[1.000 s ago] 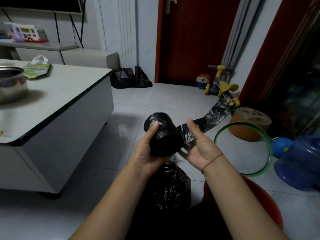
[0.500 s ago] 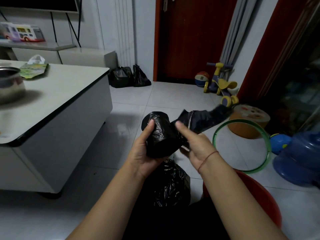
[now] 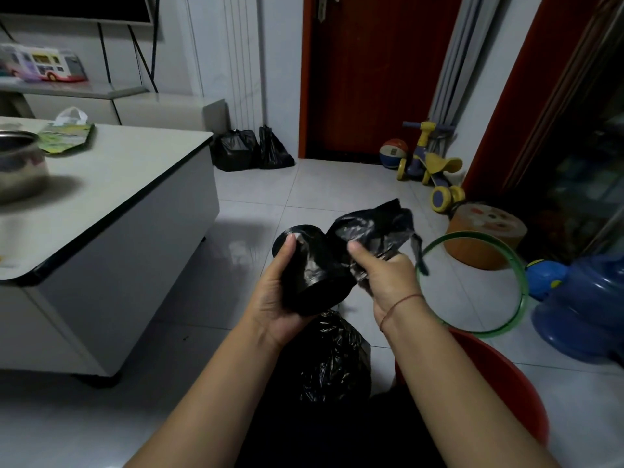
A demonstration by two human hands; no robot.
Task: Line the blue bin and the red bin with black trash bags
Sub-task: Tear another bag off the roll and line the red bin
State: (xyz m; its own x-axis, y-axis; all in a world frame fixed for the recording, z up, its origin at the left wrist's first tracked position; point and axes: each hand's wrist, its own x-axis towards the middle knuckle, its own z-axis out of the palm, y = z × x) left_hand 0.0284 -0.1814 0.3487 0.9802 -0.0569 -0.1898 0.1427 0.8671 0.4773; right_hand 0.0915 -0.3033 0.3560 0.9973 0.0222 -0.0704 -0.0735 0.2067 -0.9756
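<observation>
My left hand [image 3: 280,292] grips a thick roll of black trash bags [image 3: 314,268] held in front of me, thumb on its top edge. My right hand [image 3: 385,278] is curled around the loose bag end [image 3: 374,228], which is bunched up just right of the roll. Below the roll a bin covered in crinkled black bag plastic [image 3: 334,359] stands on the floor; its colour is hidden. The red bin [image 3: 499,380] shows its rim at lower right, partly behind my right forearm.
A white low table [image 3: 128,197] with a steel pot [image 3: 20,167] stands left. Two filled black bags [image 3: 253,150] lean by the door. A green hoop [image 3: 506,271], an orange stool [image 3: 486,231], a toy scooter [image 3: 432,167] and a blue water jug [image 3: 587,309] crowd the right.
The stretched-out strip of bag has been drawn back toward the roll and gathered into a bunch in my right hand. My left hand keeps hold of the roll.
</observation>
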